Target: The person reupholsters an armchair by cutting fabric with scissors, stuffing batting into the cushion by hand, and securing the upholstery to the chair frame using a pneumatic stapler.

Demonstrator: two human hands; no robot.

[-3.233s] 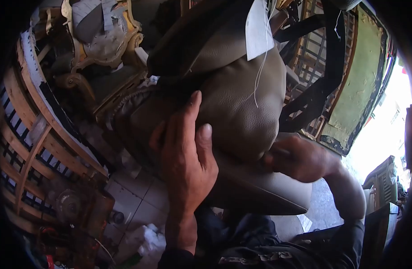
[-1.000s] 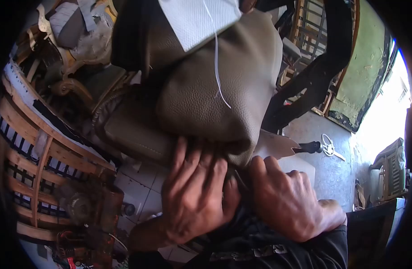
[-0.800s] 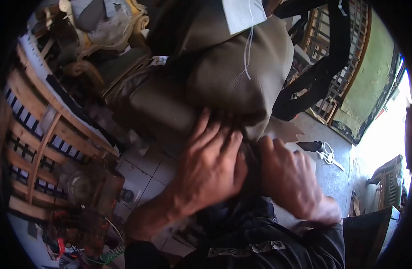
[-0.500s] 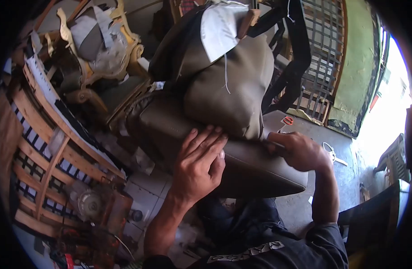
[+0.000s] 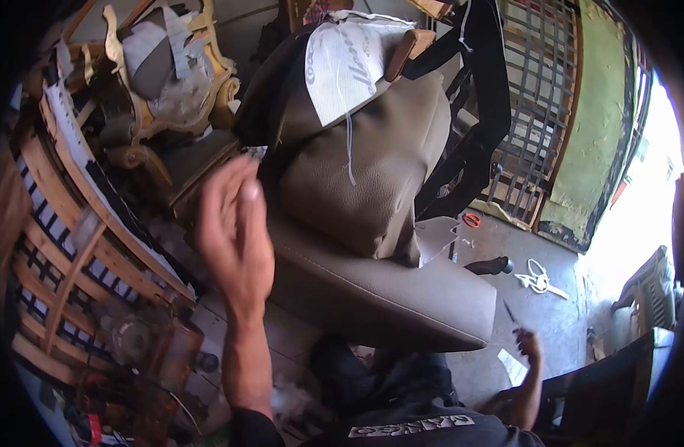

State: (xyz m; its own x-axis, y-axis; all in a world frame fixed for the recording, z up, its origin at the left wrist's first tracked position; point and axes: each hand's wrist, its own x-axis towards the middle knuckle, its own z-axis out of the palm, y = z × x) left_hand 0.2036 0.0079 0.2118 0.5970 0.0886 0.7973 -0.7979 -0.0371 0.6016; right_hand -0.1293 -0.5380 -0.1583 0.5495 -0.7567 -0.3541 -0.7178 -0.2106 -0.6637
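A brown leather-look seat (image 5: 372, 279) with a stitched edge lies in front of me. A bulging brown upholstered section (image 5: 349, 186) rests on it, with white printed fabric (image 5: 342, 71) and a loose thread (image 5: 349, 153) hanging from the top. My left hand (image 5: 236, 235) is raised over the seat's left end, its fingers stretched out and holding nothing visible. Off the seat's right end, low over the floor, my right hand (image 5: 530, 344) is closed around a thin pointed tool (image 5: 510, 311). Its exact kind is too small to tell.
Orange-handled scissors (image 5: 471, 220) lie behind the seat's right end. A white cord loop (image 5: 534, 279) is on the floor. Wooden frames (image 5: 66, 290) lean at left, near an ornate chair frame (image 5: 137, 112). A green panel (image 5: 584, 127) stands at right.
My left hand has lifted off the seat and moved left and up. My right hand has left the seam and moved down to the right, where the thin tool now shows.
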